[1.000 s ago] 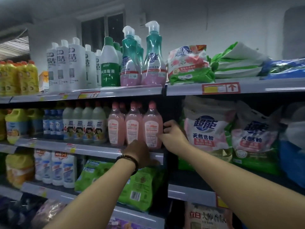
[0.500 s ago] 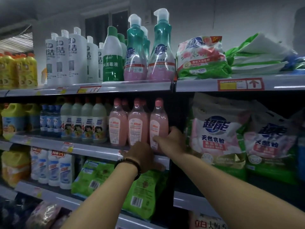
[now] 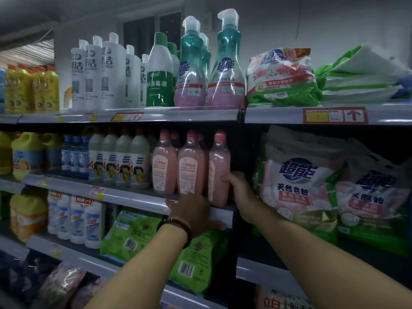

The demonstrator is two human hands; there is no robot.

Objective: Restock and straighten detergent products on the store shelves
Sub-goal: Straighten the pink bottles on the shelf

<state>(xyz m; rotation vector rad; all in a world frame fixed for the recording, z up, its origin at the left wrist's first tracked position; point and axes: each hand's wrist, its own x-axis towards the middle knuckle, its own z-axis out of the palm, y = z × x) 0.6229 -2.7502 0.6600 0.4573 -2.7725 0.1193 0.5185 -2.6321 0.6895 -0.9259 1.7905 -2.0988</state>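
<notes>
Three pink detergent bottles stand in a row at the right end of the middle shelf [image 3: 124, 197]. My right hand [image 3: 239, 190] grips the lower side of the rightmost pink bottle [image 3: 219, 166], whose label now faces left. My left hand [image 3: 194, 211], with a dark bracelet on the wrist, rests on the shelf's front edge below the middle pink bottle [image 3: 190, 163]; its fingers hook over the edge and hold no product. The left pink bottle [image 3: 163, 163] stands untouched.
White-and-green bottles [image 3: 121, 161] stand left of the pink ones. Teal pump bottles [image 3: 225, 70] and white bottles [image 3: 111, 72] fill the top shelf. Detergent powder bags [image 3: 296, 188] fill the right bay. Green bags [image 3: 133, 233] lie on the lower shelf.
The rightmost pink bottle has been turned, so its label swung from facing front to facing left. My right hand slid lower along its side. The camera moved closer.
</notes>
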